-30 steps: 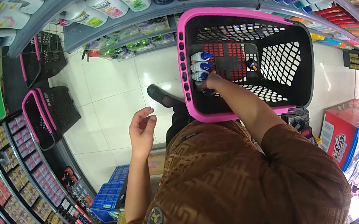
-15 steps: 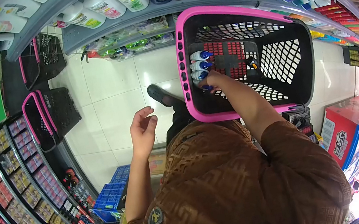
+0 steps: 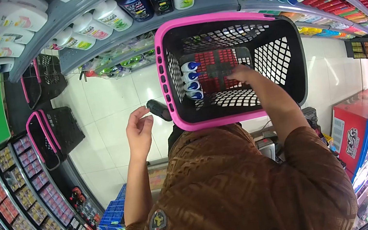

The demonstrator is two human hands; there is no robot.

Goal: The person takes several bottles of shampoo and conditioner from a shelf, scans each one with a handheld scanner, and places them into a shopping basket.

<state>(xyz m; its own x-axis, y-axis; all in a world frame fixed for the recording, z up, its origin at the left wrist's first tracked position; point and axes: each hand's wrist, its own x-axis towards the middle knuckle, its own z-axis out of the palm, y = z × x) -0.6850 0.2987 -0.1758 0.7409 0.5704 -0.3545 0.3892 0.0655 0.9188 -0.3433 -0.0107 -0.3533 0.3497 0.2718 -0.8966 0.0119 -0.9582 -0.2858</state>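
Note:
A black basket with a pink rim (image 3: 238, 117) stands in front of me. Along its left inner wall several white bottles with blue caps (image 3: 192, 86) lie in a row. My right hand (image 3: 242, 74) reaches inside, over the red and black basket bottom, to the right of the bottles. Its fingers point left, and whatever may be under them is hidden. Outside the basket, to its left, my left hand (image 3: 139, 127) is raised over the floor with fingers curved and apart, holding nothing.
Shampoo bottles (image 3: 135, 6) line the shelf beyond the basket. More black and pink baskets (image 3: 67, 135) stand at the left beside shelves of small packs (image 3: 49, 190). A blue crate (image 3: 113, 218) is at lower left, a red and blue cabinet (image 3: 361, 128) at right.
My right hand has moved off the bottles toward the right inside the basket. The basket and shelves appear shifted left in view. My left hand stays raised beside the basket.

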